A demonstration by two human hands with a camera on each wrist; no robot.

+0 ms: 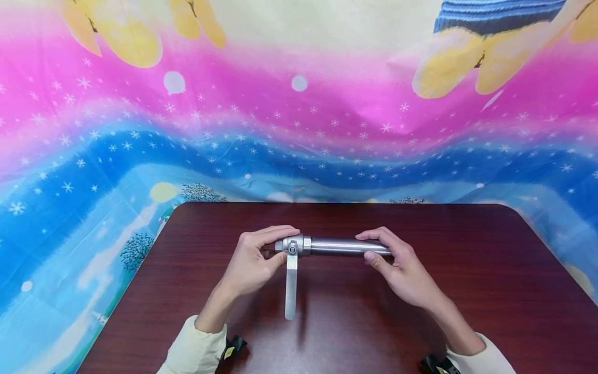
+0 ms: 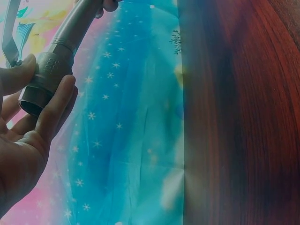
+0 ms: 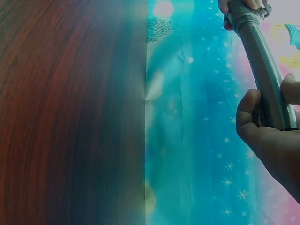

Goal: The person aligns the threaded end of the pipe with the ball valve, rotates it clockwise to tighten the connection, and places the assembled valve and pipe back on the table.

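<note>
A metal ball valve (image 1: 293, 245) is joined to a straight steel pipe (image 1: 336, 246), the two lying in one line across the head view. The valve's flat lever handle (image 1: 291, 291) points toward the person. My left hand (image 1: 254, 259) grips the valve body at its left end, thumb and fingers on opposite sides. In the left wrist view the valve's open threaded end (image 2: 32, 105) shows between thumb and fingers. My right hand (image 1: 406, 267) holds the pipe near its right end, thumb on the near side, fingers over the far side; part of that end is hidden by the hand.
Below the hands is a dark red-brown wooden table (image 1: 336, 332) with rounded far corners. A patterned cloth (image 1: 299, 130) in pink and blue with snowflakes hangs behind and beside it. Black straps (image 1: 233, 347) sit at both sleeve cuffs.
</note>
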